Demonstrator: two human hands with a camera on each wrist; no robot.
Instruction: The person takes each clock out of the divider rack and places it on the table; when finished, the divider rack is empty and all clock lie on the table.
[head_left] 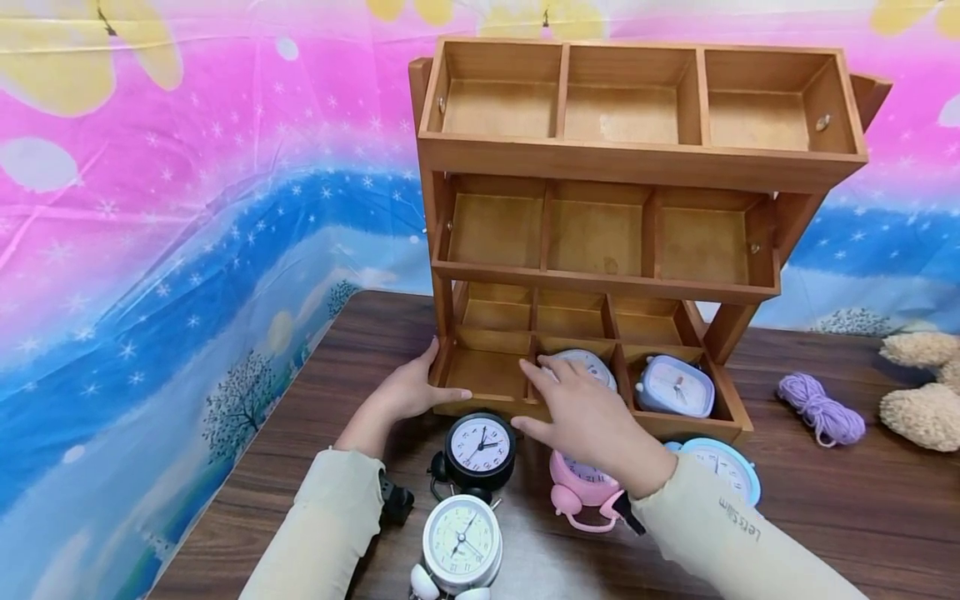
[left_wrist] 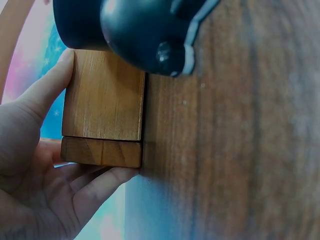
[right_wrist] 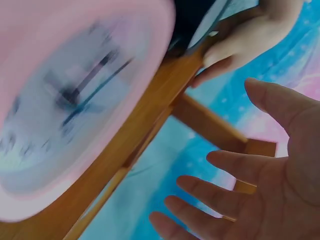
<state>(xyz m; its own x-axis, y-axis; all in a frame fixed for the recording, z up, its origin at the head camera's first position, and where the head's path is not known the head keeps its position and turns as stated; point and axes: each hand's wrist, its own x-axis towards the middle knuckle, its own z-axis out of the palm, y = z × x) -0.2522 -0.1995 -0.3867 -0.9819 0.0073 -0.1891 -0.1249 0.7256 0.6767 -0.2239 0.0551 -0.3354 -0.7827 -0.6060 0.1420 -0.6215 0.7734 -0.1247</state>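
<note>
My left hand (head_left: 403, 390) grips the left end of the wooden rack (head_left: 517, 268) at its bottom tray; the left wrist view shows the thumb at the tray's front corner. Fingers spread, my right hand (head_left: 581, 408) hovers over the front of that tray, holding nothing. Below it, partly covered, is a pink alarm clock (head_left: 583, 492). The middle bottom compartment holds a pale clock (head_left: 588, 367), half hidden by the right hand, and the right one a lavender square clock (head_left: 677, 387). A black twin-bell clock (head_left: 480, 450) lies face up before the tray, with a white one (head_left: 462, 542) nearer me.
A light blue clock (head_left: 720, 467) lies right of the pink one, partly behind the right sleeve. Purple yarn (head_left: 821, 408) and a fluffy beige toy (head_left: 922, 408) are at the right of the dark wooden table (head_left: 862, 517). A patterned cloth (head_left: 225, 233) hangs behind.
</note>
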